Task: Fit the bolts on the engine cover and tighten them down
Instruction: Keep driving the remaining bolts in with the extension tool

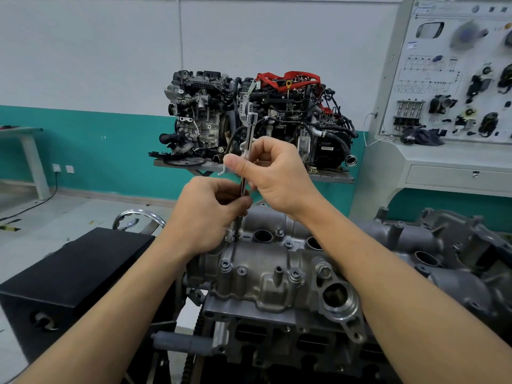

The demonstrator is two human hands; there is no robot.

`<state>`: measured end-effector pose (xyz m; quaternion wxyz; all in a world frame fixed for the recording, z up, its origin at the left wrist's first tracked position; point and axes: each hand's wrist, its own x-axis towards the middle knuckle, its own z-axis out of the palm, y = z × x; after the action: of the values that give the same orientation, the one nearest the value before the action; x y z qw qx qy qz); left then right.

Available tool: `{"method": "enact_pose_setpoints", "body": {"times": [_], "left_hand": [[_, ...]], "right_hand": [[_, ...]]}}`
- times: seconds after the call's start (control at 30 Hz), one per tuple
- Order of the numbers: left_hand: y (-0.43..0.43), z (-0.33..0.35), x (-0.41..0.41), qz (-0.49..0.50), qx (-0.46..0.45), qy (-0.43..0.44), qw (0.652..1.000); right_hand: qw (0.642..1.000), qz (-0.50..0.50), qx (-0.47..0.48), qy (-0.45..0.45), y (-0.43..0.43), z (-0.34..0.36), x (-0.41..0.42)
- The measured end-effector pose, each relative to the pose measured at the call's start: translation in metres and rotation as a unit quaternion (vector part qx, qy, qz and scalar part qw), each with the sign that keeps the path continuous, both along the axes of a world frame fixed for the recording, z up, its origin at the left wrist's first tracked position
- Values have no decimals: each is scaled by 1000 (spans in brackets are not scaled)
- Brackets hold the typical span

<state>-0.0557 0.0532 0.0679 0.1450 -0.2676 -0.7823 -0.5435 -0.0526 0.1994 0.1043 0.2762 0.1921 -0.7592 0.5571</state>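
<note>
The grey engine cover (266,273) lies closest, stretching away to the right. Several bolts (225,265) sit in its bosses along the near edge, and more stand further back between the round plug wells. Above the cover's far left corner, the left hand (205,217) has its fingers (238,202) curled round the lower part of a slim chrome driver shaft (247,155). The shaft stands nearly upright, with its tip down at a hole in that corner. The tip seems to rest on a bolt head there, though the hand partly hides the spot. Higher above the cover, the right hand (274,173) pinches the knurled upper part of the shaft between thumb and curled fingers. The square socket end pokes out above this hand.

Left of the cover sits a black box (77,267), and a steel wheel (138,214) shows just behind the box. Well beyond the cover, two complete engines (249,117) stand on a metal worktop (332,177) against the white and teal wall. To the cover's far right, a training board (457,70) carries mounted parts and wiring diagrams
</note>
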Motion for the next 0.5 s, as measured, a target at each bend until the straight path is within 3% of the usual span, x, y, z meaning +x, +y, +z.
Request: {"method": "enact_pose_setpoints", "body": {"times": [0.13,0.4,0.5], "left_hand": [[-1,0,0,9,-8,16,1000],[0,-2,-3,2,-5,1,1000],[-1,-3,-4,2,-8,5,1000]], "right_hand": [[995,93,13,-20,0,1,2],[1000,19,-5,6,2,-1,-1],[995,94,0,-24,2,1,2]]}}
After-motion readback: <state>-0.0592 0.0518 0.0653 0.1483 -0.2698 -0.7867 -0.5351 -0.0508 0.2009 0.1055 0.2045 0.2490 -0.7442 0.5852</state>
